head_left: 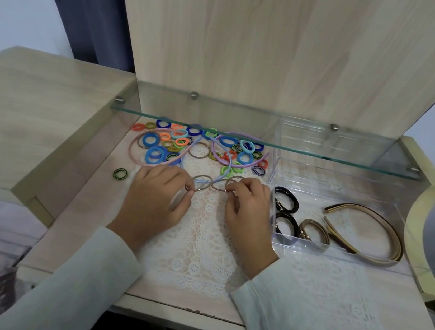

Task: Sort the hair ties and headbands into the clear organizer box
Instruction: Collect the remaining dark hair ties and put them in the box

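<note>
My left hand [159,198] pinches thin brown hair ties [202,179] at the middle of the lace mat. My right hand [249,208] pinches more thin brown ties [220,186] beside them. Behind my hands lies a pile of coloured hair ties [157,154] with a pink headband [133,148], a lilac headband [221,157] and a blue headband [215,180]. The clear organizer box [337,254] sits at the right. It holds black hair ties [287,201], brown ties [312,231] and tan headbands [384,234].
A glass shelf [255,139] hangs over the far half of the pile and box. A lone green-black tie [120,173] lies at the left. The raised wooden lid [281,48] stands behind. Wooden side walls [53,165] bound the recessed tray.
</note>
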Motion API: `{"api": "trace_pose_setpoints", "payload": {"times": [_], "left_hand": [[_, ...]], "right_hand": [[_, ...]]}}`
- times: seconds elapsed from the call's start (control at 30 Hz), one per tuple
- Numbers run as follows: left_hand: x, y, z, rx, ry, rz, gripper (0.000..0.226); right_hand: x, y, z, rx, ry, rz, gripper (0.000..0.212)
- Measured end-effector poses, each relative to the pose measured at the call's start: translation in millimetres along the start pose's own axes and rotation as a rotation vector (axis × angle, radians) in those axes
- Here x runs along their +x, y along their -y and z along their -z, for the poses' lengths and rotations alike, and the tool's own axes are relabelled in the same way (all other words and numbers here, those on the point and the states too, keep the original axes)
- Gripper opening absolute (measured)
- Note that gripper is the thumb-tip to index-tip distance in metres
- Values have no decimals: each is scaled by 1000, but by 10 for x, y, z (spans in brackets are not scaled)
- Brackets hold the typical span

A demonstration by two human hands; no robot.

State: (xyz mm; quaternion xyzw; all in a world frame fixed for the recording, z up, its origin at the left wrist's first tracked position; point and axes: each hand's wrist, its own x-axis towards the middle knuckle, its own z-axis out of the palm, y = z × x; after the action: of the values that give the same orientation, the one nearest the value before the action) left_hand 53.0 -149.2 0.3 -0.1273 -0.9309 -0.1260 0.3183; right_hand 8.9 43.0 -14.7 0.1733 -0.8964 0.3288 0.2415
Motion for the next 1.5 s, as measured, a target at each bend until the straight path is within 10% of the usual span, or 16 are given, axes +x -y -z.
{"api": "trace_pose_setpoints", "payload": {"times": [1.5], "left_hand": [[-145,181,-88,-109,219,194,30]], "right_hand": [[-15,163,-27,194,16,258,7]]}}
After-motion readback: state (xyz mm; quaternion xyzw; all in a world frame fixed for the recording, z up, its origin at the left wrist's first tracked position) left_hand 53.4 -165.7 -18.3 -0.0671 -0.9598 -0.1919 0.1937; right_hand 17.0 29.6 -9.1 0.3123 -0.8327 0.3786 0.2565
